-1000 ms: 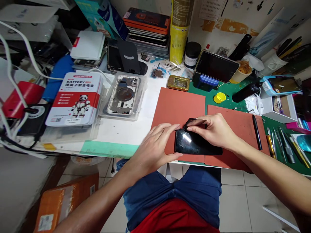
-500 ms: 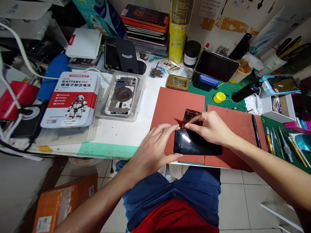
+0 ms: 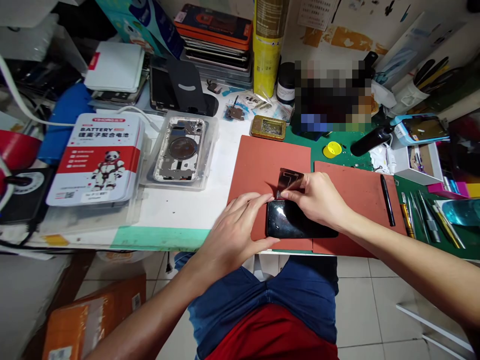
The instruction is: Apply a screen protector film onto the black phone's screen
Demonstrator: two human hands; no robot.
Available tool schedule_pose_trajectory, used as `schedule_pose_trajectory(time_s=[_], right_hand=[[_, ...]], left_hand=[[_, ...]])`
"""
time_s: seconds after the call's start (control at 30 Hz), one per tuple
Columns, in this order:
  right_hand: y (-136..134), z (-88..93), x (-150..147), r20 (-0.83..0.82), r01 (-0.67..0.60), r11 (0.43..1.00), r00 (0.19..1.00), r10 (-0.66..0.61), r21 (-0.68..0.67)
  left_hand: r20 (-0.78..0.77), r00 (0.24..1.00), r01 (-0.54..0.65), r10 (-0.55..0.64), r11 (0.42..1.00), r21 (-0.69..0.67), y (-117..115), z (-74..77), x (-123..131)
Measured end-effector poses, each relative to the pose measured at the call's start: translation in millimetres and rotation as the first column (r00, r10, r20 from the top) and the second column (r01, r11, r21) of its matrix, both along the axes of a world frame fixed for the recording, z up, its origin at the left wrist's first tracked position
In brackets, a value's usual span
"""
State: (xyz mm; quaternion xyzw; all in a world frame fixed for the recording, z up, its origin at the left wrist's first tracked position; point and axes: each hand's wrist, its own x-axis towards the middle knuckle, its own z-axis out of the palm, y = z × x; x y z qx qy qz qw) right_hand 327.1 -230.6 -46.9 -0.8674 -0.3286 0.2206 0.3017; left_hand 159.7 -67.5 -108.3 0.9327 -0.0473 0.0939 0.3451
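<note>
A black smartphone [image 3: 300, 220] lies glossy side up near the table's front edge, on the reddish-brown mats. My left hand [image 3: 240, 227] braces its left end, fingers at the upper corner and thumb by the lower one. Between the thumb and fingers of my right hand [image 3: 322, 200] is a thin dark card-like blade [image 3: 289, 181] with a light line pattern. That blade stands at the phone's long far edge; whether its tip is in the seam, I cannot tell. My right hand hides part of the phone's upper right.
Behind the brown mat [image 3: 272, 160] sits a gold tin [image 3: 268, 128] of small parts, with a yellow cap [image 3: 332, 150] to its right. A black pen [image 3: 387, 200] and several slim tools lie right. Leftward are an opened phone housing [image 3: 180, 149] and a battery tin [image 3: 98, 157].
The whole view has shifted slightly, so the table things appear further left. My right hand still pinches the blade at the phone's far edge, and my left hand keeps its place.
</note>
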Motion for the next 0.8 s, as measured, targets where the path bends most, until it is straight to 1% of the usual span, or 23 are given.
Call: schedule_pose_trajectory(time_s=[0.27,0.47,0.8], right_hand=[[1.3,0.0,-2.7,0.007,0.035,0.999,0.999,-0.035,-0.038],[0.7,-2.4,-3.7,-0.002,0.042,0.999,0.999,-0.042,0.018],[-1.0,-4.8,-4.9,0.044,0.032,0.999,0.998,-0.034,0.031]], left_hand=[[-0.037,0.999,-0.006,0.006,1.0,-0.007,0.7,0.0,0.2],[-0.045,0.999,-0.011,0.01,1.0,-0.026,-0.1,1.3,1.5],[-0.034,0.999,-0.005,0.004,1.0,-0.026,0.6,1.9,1.7]])
